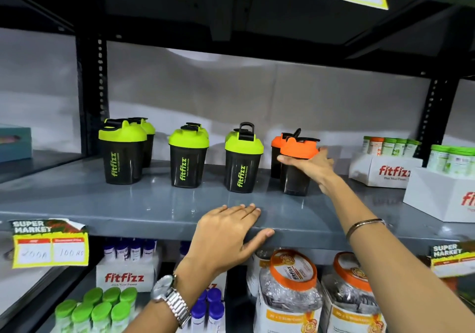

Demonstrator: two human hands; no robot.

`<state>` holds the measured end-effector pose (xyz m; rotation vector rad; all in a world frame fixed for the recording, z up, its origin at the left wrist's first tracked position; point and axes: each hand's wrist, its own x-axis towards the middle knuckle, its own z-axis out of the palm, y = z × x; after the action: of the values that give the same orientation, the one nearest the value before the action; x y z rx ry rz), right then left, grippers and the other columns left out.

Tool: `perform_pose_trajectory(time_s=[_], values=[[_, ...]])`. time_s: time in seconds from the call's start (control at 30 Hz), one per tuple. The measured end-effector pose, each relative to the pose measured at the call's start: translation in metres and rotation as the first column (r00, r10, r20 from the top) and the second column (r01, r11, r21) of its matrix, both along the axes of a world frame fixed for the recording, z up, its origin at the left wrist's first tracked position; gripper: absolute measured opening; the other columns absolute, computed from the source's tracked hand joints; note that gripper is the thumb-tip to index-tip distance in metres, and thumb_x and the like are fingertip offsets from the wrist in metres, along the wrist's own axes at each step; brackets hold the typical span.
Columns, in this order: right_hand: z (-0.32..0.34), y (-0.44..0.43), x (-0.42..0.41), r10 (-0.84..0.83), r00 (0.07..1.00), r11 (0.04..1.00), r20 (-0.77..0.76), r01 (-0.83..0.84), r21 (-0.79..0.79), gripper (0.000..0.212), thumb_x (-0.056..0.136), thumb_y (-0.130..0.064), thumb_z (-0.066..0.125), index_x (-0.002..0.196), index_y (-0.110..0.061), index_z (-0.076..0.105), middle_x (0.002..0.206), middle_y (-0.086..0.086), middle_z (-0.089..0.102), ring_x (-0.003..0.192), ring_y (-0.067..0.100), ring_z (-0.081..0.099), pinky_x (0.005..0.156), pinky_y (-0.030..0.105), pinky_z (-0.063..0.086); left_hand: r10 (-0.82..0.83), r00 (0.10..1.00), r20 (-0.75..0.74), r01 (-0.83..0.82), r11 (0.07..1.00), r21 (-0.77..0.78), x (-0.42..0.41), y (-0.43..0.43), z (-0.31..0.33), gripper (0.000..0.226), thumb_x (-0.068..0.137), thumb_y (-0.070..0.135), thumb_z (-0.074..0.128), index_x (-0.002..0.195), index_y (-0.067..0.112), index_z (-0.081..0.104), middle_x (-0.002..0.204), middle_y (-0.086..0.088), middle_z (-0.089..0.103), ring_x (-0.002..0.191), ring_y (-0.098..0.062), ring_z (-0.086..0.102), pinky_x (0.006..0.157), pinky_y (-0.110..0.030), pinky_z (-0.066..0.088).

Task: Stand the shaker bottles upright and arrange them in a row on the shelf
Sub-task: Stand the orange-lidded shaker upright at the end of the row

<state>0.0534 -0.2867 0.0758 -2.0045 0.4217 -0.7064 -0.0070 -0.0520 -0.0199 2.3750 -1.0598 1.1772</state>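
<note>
the grey shelf (144,204) is pressed at its front edge by the flat, spread left hand (228,232). four upright shaker bottles are lined along it; the orange-lidded shaker bottle (295,170) is gripped by the right hand (312,165), fingers (284,158) wrapped below the lid.

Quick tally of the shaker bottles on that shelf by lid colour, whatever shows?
Green-lidded shakers: 6, in three front-and-back pairs
Orange-lidded shakers: 2, the front one gripped by the right hand
Total: 8, all upright
</note>
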Motion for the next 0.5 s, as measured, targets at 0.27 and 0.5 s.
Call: perform_pose_trajectory(time_s=[0.27,0.5], values=[[-0.012,0.0077,0.0024,-0.053,0.996,0.996,0.073,0.058,-0.068,0.075,0.063,-0.025,0.075,0.117,-0.006,0.028,0.109,0.012,0.052,0.108,0.033,0.053,0.076,0.035,0.046,-0.007,1.0,0.003,0.007,1.0,-0.002,0.0029,-0.0005,-0.0022,0.053,0.087,0.057,0.038,0.102,0.02,0.074,0.104,0.004,0.074,0.096,-0.01,0.068,0.081,-0.031,0.054],[-0.0131,0.0071,0.0013,-0.041,0.999,0.997,0.024,0.042,-0.066,0.108,0.052,-0.034,0.087,0.131,-0.002,0.02,0.129,0.017,0.039,0.125,0.033,0.039,0.1,0.042,0.038,-0.011,1.0,0.006,0.011,1.0,-0.014,0.0043,-0.0007,-0.0033,0.053,0.087,0.057,0.039,0.101,0.02,0.074,0.102,0.003,0.074,0.096,-0.01,0.068,0.081,-0.031,0.054]])
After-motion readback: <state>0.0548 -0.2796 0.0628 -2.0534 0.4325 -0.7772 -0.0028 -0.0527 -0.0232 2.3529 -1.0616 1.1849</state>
